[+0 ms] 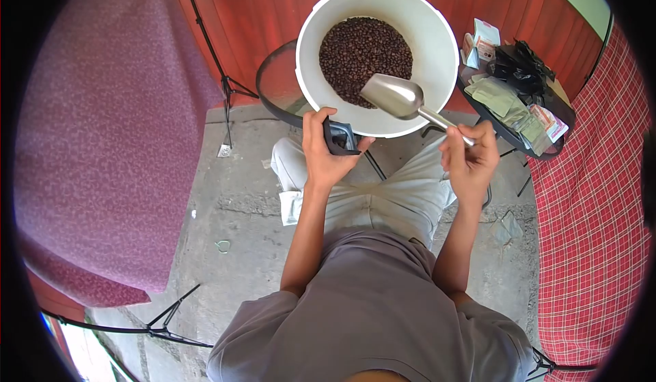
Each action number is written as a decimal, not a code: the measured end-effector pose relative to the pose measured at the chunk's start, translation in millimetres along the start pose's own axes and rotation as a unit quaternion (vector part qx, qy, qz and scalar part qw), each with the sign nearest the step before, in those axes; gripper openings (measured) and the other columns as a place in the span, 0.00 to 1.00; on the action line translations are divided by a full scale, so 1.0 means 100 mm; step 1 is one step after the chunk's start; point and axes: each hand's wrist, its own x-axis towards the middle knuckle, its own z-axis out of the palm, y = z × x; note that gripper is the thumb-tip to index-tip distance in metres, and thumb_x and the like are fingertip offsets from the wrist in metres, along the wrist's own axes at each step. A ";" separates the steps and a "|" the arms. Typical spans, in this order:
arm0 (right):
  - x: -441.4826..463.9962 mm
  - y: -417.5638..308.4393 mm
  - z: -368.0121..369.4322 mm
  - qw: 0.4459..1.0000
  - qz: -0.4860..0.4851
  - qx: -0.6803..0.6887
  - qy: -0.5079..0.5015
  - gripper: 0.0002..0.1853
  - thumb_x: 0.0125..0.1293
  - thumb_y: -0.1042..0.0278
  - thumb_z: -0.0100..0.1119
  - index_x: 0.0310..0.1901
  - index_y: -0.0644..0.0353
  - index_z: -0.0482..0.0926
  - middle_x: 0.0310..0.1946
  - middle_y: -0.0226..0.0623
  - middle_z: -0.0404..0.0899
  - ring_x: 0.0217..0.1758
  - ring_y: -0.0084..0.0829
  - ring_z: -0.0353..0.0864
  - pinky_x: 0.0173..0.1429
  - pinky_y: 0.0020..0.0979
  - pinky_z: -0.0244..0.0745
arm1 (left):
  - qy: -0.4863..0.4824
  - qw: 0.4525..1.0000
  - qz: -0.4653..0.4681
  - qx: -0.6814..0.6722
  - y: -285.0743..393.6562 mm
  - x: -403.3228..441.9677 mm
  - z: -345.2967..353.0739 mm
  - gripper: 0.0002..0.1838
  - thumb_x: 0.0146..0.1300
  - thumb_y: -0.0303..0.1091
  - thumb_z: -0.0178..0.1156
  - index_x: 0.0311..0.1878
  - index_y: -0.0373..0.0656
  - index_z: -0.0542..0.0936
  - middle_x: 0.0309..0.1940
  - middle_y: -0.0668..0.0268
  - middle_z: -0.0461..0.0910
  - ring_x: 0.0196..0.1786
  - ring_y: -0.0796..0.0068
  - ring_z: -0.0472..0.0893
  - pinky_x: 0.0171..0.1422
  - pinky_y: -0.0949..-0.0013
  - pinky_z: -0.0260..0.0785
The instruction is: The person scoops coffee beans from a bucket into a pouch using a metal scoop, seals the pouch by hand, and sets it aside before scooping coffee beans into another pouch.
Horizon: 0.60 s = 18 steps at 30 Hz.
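Observation:
A white bucket (311, 67) holds dark roasted coffee beans (362, 50) across its bottom. My right hand (471, 160) is closed around the handle of a metal scoop (398, 96). The scoop's head reaches over the bucket's near side, above the beans, and its bowl looks bare where I can see it. Just outside the bucket's near rim, my left hand (326, 155) grips a small black pouch (335, 139). Its mouth is held apart and a bluish-grey inner lining shows. What lies deep inside the pouch is hidden.
A round dark-rimmed table (273, 102) stands under the bucket. To the right, a black tray (502, 128) carries several packets (506, 102) and a black plastic bag (523, 67). Purple cloth (116, 129) hangs left, red checked cloth (591, 211) right. Black stand legs (160, 327) rest on the concrete floor.

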 end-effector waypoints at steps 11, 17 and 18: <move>-0.10 0.47 0.38 0.996 0.078 -0.044 0.026 0.10 0.68 0.75 0.63 0.32 0.65 0.71 0.18 0.34 0.79 0.16 0.13 0.74 0.16 0.18 0.61 | -0.003 1.000 0.002 -0.002 -0.01 -0.01 -0.01 0.42 0.35 0.38 0.84 0.55 0.42 0.72 0.40 0.60 0.69 0.39 0.60 0.75 0.42 0.60 0.70; -0.14 0.53 0.46 0.996 0.071 -0.050 0.035 0.10 0.68 0.75 0.63 0.32 0.65 0.72 0.18 0.34 0.79 0.16 0.14 0.75 0.16 0.19 0.62 | -0.002 1.000 0.009 -0.006 -0.02 -0.01 -0.01 0.41 0.35 0.38 0.84 0.54 0.42 0.72 0.40 0.60 0.70 0.39 0.60 0.75 0.42 0.60 0.70; -0.14 0.56 0.46 0.996 0.069 -0.047 0.040 0.10 0.68 0.75 0.63 0.32 0.65 0.72 0.18 0.34 0.79 0.16 0.14 0.75 0.16 0.18 0.62 | -0.002 1.000 0.009 -0.005 -0.02 -0.01 -0.01 0.41 0.35 0.38 0.84 0.54 0.42 0.72 0.40 0.60 0.70 0.39 0.60 0.75 0.42 0.60 0.70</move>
